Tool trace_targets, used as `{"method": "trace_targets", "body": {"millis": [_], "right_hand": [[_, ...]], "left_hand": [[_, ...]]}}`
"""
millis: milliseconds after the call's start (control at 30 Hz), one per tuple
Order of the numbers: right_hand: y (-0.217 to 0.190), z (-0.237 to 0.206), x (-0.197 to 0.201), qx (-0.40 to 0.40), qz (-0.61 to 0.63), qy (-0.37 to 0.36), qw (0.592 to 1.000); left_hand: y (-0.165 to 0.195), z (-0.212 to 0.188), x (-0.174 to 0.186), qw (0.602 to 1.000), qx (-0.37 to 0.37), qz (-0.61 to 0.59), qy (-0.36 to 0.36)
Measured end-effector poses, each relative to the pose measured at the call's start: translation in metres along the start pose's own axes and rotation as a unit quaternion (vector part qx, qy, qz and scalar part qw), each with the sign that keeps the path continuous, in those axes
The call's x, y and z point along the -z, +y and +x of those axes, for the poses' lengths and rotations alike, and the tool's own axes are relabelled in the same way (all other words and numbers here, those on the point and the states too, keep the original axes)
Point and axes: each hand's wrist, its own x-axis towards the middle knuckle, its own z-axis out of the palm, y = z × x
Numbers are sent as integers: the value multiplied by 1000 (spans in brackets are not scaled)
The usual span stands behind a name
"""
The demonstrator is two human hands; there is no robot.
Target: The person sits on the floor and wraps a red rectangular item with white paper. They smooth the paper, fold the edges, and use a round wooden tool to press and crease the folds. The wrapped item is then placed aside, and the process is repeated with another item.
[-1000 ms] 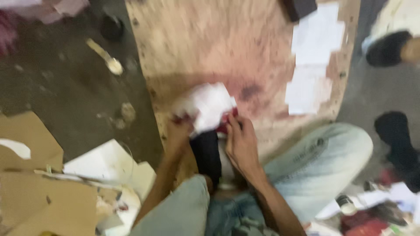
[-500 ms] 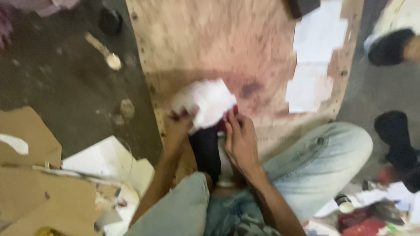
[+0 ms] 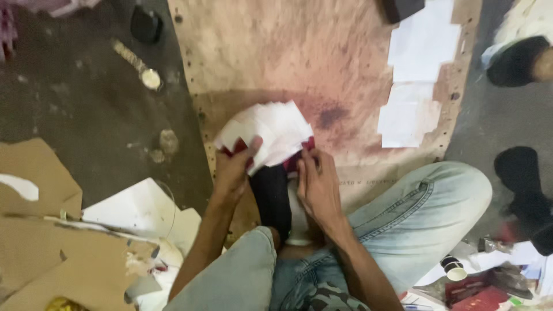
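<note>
Head view, looking straight down: the person sits cross-legged in pale blue jeans (image 3: 415,219) at the six o'clock edge of a stained, reddish-brown wooden board (image 3: 288,57) laid on the dark floor. Both hands meet at the board's near edge over a dark red, flat piece topped with a white sheet of paper (image 3: 268,129). The left hand (image 3: 233,170) grasps the piece at its nine o'clock side, thumb pressed on top of the white paper, seemingly to pin the layers together. The right hand (image 3: 317,187) presses down at the four o'clock corner, fingers curled over the red edge; how firmly it pinches I cannot tell. A black foot or sock (image 3: 273,198) sits between the wrists, perhaps bracing the work close to the body.

At two o'clock, several white paper sheets (image 3: 417,69) lie flat in a column on the board, likely set apart within reach. Torn brown cardboard scraps (image 3: 34,247) pile at eight o'clock, well apart. A small paper cup (image 3: 454,268) stands at four o'clock by the knee.
</note>
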Motion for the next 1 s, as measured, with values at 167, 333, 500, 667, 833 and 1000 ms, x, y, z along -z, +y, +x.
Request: {"method": "trace_targets", "body": {"millis": [167, 333, 500, 667, 833, 1000], "right_hand": [[-2, 6, 5, -12, 13, 33, 999], [-4, 4, 7, -2, -8, 17, 1000], [-15, 11, 18, -14, -6, -32, 999], [-72, 12, 92, -16, 163, 12, 986], [-68, 3, 90, 37, 180, -108, 977], [-24, 24, 32, 8, -23, -78, 997]], "left_hand": [[3, 1, 3, 989, -121, 85, 4], [8, -1, 6, 999, -41, 14, 7], [2, -1, 17, 991, -55, 111, 53], [21, 3, 22, 958, -246, 142, 50], [27, -3, 26, 844, -382, 356, 122], [27, -4, 30, 991, -108, 71, -36]]}}
